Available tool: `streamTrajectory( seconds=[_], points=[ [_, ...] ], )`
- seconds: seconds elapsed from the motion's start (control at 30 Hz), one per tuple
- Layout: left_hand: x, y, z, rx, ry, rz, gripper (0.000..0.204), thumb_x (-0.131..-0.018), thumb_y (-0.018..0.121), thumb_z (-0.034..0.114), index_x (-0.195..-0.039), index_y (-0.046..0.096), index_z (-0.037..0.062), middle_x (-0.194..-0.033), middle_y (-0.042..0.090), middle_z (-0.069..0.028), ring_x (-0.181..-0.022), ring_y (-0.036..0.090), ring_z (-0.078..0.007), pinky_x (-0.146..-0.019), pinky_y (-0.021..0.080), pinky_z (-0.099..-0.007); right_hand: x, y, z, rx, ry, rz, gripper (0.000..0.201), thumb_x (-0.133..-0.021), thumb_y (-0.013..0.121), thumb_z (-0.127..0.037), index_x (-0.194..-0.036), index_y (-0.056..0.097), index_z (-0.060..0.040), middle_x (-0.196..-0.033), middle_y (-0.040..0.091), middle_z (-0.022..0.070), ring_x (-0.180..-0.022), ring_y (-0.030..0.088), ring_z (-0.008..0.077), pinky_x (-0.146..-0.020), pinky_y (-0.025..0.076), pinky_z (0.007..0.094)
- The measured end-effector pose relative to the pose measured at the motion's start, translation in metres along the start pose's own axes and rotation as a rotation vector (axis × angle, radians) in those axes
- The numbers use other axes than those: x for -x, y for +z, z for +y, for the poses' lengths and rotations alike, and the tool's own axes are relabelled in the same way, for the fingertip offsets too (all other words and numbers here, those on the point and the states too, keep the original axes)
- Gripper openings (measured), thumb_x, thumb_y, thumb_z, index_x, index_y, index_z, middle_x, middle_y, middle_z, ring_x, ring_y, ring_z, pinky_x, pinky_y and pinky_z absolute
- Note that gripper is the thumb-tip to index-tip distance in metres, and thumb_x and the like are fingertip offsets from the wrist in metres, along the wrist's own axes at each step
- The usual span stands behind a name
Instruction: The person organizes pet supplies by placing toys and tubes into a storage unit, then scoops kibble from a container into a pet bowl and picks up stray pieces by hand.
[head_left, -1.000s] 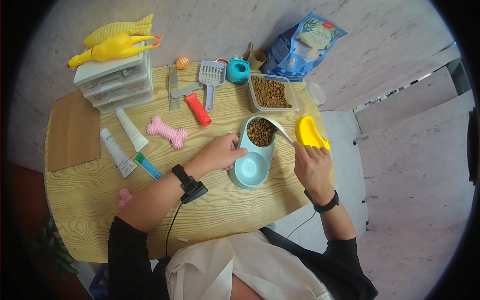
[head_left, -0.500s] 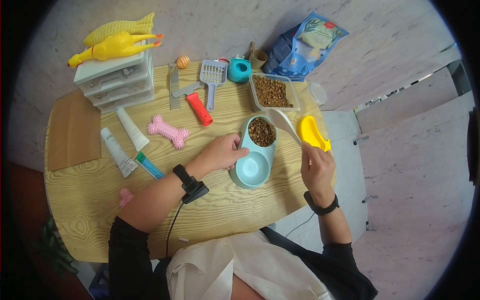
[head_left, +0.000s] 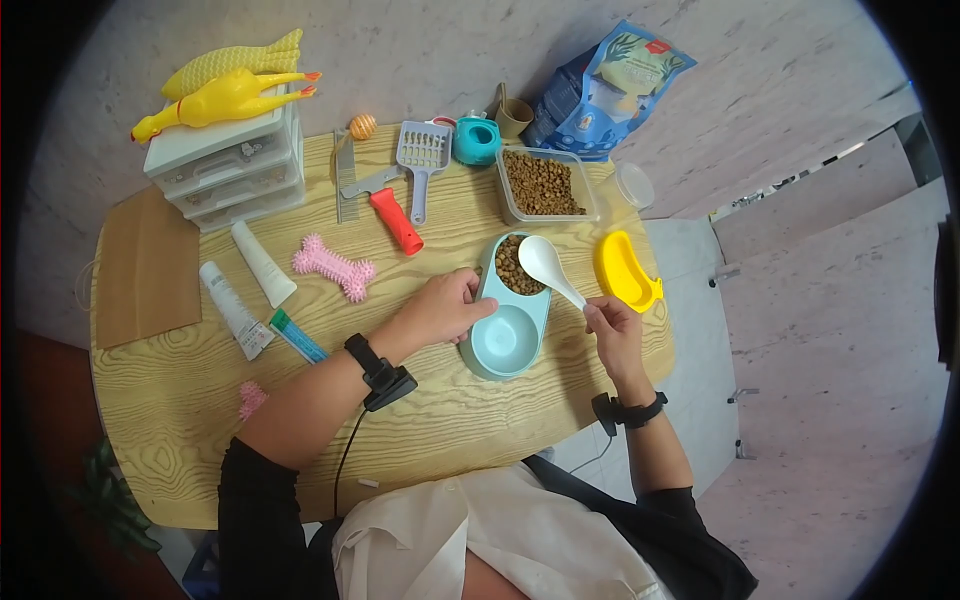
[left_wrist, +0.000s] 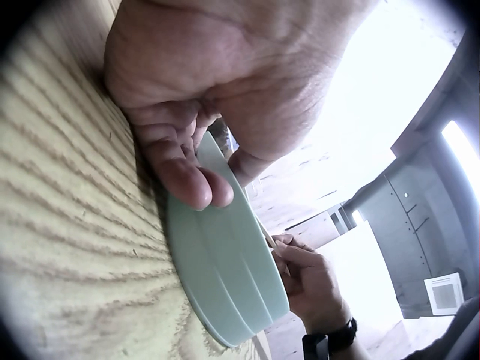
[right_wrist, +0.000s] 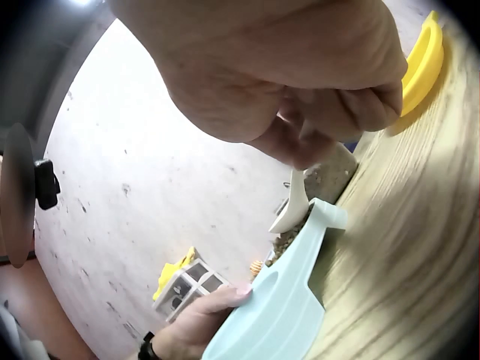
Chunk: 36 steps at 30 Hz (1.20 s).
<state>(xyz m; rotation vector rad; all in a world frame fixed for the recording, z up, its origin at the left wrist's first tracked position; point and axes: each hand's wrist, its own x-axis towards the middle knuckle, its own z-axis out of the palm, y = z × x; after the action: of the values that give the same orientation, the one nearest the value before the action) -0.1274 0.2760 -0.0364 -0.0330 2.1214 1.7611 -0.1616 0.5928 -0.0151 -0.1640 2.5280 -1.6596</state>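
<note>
A light-blue double pet bowl (head_left: 541, 318) stands on the table, with brown kibble (head_left: 511, 268) in its far compartment and nothing in the near one. My left hand (head_left: 447, 304) grips its left side, thumb over the rim and fingertips (left_wrist: 193, 189) against the outer wall. Between thumb and fingers, my right hand (head_left: 616, 335) holds a white spoon (head_left: 541, 260) by its handle. The spoon's head overlaps the kibble in the head view and shows no kibble on it. In the right wrist view the spoon (right_wrist: 294, 206) slants down close over the bowl (right_wrist: 274, 311).
Behind the bowl stands a clear tub (head_left: 510, 214) of kibble, with a blue food bag (head_left: 610, 95) beyond. A yellow banana-shaped dish (head_left: 622, 272) lies right. Leftward are a pink bone toy (head_left: 333, 267), a red-handled comb (head_left: 397, 222), a litter scoop (head_left: 423, 160), tubes (head_left: 263, 265) and a drawer unit (head_left: 235, 165).
The spoon rose from the kibble, moved right, then came back left over the far compartment, now flatter. My right hand turned and lowered slightly toward me. The left hand stayed on the bowl.
</note>
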Motion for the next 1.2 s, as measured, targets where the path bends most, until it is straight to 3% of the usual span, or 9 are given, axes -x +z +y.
streamTrajectory(
  seconds=[0.27,0.93,1.2],
  points=[
    [0.002,0.002,0.002,0.007,0.010,0.013,0.043,-0.098,0.074,0.030,-0.116,0.062,-0.0073,-0.080,0.070,-0.0098,-0.058,0.068,-0.0153,-0.051,0.056,-0.0309,0.004,0.001,-0.016,-0.052,0.002,-0.005,0.013,-0.103,0.069,-0.008,-0.103,0.072,0.0039,-0.078,0.065,-0.0003,-0.068,0.058,0.0068,-0.064,0.048,0.0234],
    [0.001,0.003,-0.002,-0.019,0.022,0.032,0.041,-0.100,0.074,0.030,-0.117,0.063,-0.0054,-0.077,0.068,-0.0070,-0.058,0.066,-0.0123,-0.048,0.054,-0.0293,0.010,0.004,-0.032,0.084,0.039,-0.038,0.015,-0.102,0.069,-0.009,-0.105,0.073,0.0052,-0.076,0.065,-0.0003,-0.067,0.057,0.0068,-0.062,0.046,0.0237],
    [0.001,0.002,-0.001,-0.026,0.030,0.023,0.042,-0.099,0.075,0.030,-0.118,0.062,-0.0054,-0.078,0.068,-0.0067,-0.057,0.066,-0.0126,-0.049,0.055,-0.0292,-0.022,0.001,-0.034,0.028,-0.055,0.023,0.013,-0.101,0.069,-0.008,-0.102,0.074,0.0035,-0.076,0.065,-0.0012,-0.068,0.057,0.0060,-0.062,0.046,0.0230]
  ],
)
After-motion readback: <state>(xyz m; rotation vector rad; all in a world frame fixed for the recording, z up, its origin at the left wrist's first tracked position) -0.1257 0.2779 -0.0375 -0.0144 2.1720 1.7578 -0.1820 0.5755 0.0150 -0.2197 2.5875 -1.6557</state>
